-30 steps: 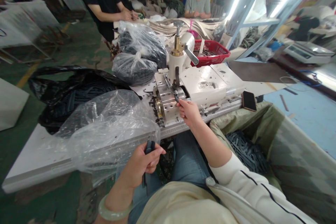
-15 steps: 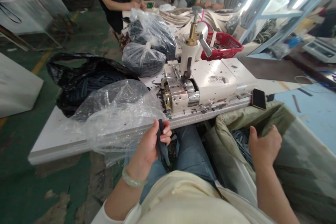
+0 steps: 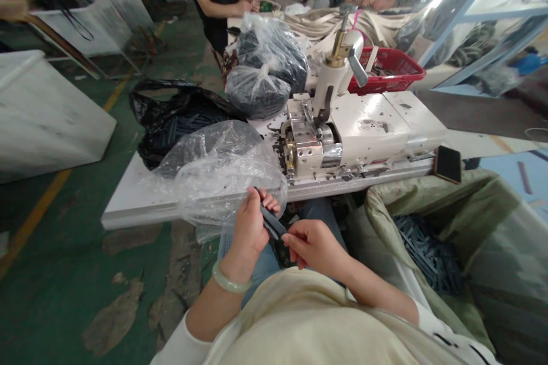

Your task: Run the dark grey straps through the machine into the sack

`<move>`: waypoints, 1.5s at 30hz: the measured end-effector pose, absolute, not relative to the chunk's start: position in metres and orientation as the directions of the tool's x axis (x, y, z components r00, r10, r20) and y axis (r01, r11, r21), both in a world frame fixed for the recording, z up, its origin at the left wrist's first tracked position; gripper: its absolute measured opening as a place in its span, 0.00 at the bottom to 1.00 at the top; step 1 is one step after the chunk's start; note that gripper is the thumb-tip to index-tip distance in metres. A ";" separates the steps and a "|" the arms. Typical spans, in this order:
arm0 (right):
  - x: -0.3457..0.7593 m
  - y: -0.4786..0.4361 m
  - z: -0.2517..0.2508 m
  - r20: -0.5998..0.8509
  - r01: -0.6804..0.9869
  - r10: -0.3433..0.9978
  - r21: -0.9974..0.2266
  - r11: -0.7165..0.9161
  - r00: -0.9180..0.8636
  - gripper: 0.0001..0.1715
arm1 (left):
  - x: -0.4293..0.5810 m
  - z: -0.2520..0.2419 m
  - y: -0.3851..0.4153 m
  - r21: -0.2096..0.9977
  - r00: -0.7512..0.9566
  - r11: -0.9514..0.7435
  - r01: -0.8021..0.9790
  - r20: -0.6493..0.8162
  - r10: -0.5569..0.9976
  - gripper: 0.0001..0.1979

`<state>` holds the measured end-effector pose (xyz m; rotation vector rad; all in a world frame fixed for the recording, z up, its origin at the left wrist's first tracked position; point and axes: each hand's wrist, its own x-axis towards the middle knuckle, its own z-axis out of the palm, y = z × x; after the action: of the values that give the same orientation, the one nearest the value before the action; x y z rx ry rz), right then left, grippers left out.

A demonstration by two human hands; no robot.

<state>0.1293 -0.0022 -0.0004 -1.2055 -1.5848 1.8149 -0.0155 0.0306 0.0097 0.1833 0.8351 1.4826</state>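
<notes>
My left hand [image 3: 250, 228] is closed around a small bunch of dark strips [image 3: 270, 221], held over my lap just below the table edge. My right hand [image 3: 310, 245] pinches the lower end of the same strips with thumb and fingers. Above them on the white table [image 3: 128, 205] stands a cream machine [image 3: 342, 131] with a metal head [image 3: 310, 145] and a brass-topped post [image 3: 338, 51]. A clear plastic bag [image 3: 218, 168] holding dark strips lies on the table right beside my left hand.
An olive sack [image 3: 471, 205] holding several dark strips stands open at my right. A phone [image 3: 447, 164] rests on the table edge. Tied bags of strips [image 3: 261, 77], a black bag [image 3: 171, 117] and a red basket [image 3: 391, 71] sit farther back. Two people work at the far tables.
My right hand left the machine head, dipped to the olive sack, then came to the strips in my left hand. My left hand rose slightly. The view swung left.
</notes>
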 end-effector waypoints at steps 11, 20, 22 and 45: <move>0.181 0.025 0.021 0.141 0.400 0.795 -0.804 0.439 -0.590 0.12 | -0.058 0.012 0.024 0.764 0.364 0.612 -0.204 -0.521 0.772 0.26; 0.187 0.032 0.001 0.483 0.335 0.792 -0.726 0.601 -0.374 0.15 | -0.056 -0.003 0.014 0.830 0.486 0.558 -0.003 -0.486 0.727 0.21; 0.180 0.028 -0.005 0.392 0.142 0.880 -0.887 0.438 -0.267 0.16 | -0.057 -0.001 0.014 0.843 0.454 0.535 -0.055 -0.456 0.765 0.21; 0.143 0.030 -0.024 -0.220 -0.667 0.869 -0.567 -0.483 -0.442 0.17 | -0.051 0.012 0.018 0.899 0.446 0.438 0.006 -0.395 0.804 0.10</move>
<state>0.1426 0.0300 -0.0243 -0.6098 -0.4992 2.0243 -0.0508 0.0182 0.0123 0.9989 0.9897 0.6121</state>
